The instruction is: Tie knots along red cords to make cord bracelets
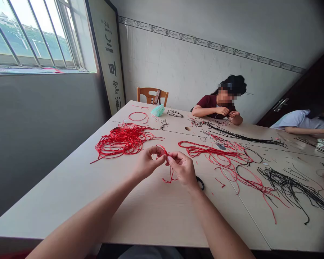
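Observation:
Both hands meet above the table, pinching a red cord [171, 174] whose loose ends hang down below them. My left hand [148, 163] grips it between thumb and forefinger, with a small loop of the cord showing at the fingertips. My right hand [183, 168] pinches the same cord close by, fingers curled. The exact knot or crossing is hidden by the fingertips. Partly behind my right wrist lies a black ring-shaped handle [200, 182]. A large tangled pile of red cords [124, 141] lies beyond my left hand, and a folded bundle of red cords [205, 149] beyond my right.
Black cords [291, 185] spread over the right side of the table [78, 212], more [240, 135] farther back. A red cord ring [138, 117] and a pale green crumpled item [158, 110] lie at the far end. Two people sit across and right; a wooden chair [152, 94] stands behind.

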`<state>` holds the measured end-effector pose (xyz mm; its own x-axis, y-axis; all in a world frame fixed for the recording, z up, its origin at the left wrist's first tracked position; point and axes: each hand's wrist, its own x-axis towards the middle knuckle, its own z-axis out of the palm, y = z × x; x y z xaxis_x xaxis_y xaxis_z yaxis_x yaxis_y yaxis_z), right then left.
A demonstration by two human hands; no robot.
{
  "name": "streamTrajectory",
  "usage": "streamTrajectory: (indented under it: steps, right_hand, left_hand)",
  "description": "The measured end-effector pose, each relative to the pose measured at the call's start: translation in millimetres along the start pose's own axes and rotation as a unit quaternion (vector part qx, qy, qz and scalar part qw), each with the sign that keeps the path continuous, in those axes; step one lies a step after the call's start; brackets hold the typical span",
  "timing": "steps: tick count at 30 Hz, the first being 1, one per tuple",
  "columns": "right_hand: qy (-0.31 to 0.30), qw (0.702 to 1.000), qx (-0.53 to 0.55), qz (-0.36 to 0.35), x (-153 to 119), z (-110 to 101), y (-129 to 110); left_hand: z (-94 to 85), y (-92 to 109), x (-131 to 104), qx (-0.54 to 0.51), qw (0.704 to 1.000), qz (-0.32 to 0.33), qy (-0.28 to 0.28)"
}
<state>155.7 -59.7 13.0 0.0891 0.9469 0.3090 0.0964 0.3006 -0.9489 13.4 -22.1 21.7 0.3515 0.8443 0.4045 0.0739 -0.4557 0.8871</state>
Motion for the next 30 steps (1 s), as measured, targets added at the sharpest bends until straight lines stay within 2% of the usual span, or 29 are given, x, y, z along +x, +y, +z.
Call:
streamTrajectory:
  steps: [5, 8, 13, 17, 24, 30]
  right_hand:
    - [0.001, 1.000, 0.008, -0.001, 1.7, -1.6, 2.5]
    - [0.021, 1.000, 0.005, -0.003, 3.3, -3.6, 4.8]
    - [0.031, 0.999, 0.007, 0.008, 4.7, -7.2, 5.3]
    - [0.016, 1.000, -0.002, -0.002, 3.8, -7.4, 3.7]
    - [0.005, 1.000, -0.016, -0.005, 2.7, -6.0, 1.5]
    - [0.007, 0.999, -0.035, -0.011, 3.7, -6.0, 2.2]
  left_hand:
    - [0.5, 3.2, -1.3, -0.016, 1.000, -0.007, 0.005]
    - [-0.7, 2.0, 0.0, -0.100, 0.994, -0.046, -0.025]
    - [-4.5, -6.2, 2.8, -0.247, 0.953, -0.153, -0.086]
    - [-6.0, -10.5, 3.0, -0.293, 0.930, -0.198, -0.102]
    - [-6.3, -10.5, 4.4, -0.258, 0.944, -0.188, -0.084]
    - [-4.8, -12.3, 5.8, -0.231, 0.960, -0.131, -0.085]
